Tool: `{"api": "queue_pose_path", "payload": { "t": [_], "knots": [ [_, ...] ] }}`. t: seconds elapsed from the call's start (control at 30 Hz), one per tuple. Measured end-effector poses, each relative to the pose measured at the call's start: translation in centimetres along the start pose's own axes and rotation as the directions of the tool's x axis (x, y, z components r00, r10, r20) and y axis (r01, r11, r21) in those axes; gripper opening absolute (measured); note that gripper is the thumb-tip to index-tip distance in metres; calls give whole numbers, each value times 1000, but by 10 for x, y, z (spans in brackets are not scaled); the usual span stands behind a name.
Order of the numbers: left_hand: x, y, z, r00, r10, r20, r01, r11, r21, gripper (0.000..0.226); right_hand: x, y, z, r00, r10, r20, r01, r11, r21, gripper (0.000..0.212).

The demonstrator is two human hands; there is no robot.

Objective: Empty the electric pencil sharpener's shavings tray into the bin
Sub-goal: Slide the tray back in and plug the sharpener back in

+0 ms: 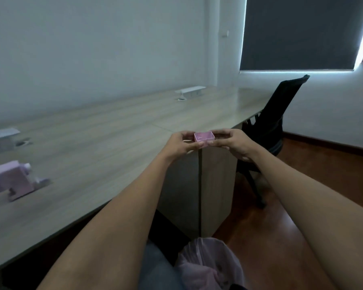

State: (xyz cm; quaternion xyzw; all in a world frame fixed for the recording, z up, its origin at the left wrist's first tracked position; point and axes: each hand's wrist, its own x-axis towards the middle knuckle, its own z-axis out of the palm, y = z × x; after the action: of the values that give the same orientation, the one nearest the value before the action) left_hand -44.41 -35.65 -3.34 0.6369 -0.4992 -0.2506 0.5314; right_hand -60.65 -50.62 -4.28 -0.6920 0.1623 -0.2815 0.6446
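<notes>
From the head view, both hands hold one small pink tray (204, 137) in the air past the desk's (105, 139) front edge. The left hand (181, 144) and right hand (234, 143) have their fingers (218, 135) pinched on its two ends. It sits level and open side up. The one bin (210, 262) is low on the floor, near the person. I think the best way is to lower the tray right over the bin, then tip it slowly so nothing spills. One sharpener (10, 180) stands near the desk's left front edge. One chair (275, 122) waits at the desk's far end.
</notes>
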Motion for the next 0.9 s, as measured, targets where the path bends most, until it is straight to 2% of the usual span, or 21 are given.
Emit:
{"api": "queue_pose_path", "payload": {
  "t": [0.13, 0.23, 0.37, 0.63, 0.9],
  "knots": [
    [-6, 22, -39, 997, 23, -71, -25, 999, -29, 33, 30, -32, 28, 994, -54, 94, 59, 997, -49, 45],
    [-12, 33, -74, 993, 36, -116, -34, 999, 24, 38, 51, -50, 56, 983, -84, 160, 94, 994, -57, 52],
    [-27, 46, -132, 977, 50, -209, -35, 996, 77, 45, 79, -72, 111, 961, -136, 239, 144, 989, -17, 48],
    [-93, 63, -252, 925, 56, -375, 7, 986, 166, 45, 111, -105, 245, 870, -229, 437, 223, 973, 67, 41],
    [-179, 66, -328, 853, 40, -520, 109, 961, 253, 45, 111, -114, 364, 789, -244, 564, 221, 969, 109, 37]
  ]
}}
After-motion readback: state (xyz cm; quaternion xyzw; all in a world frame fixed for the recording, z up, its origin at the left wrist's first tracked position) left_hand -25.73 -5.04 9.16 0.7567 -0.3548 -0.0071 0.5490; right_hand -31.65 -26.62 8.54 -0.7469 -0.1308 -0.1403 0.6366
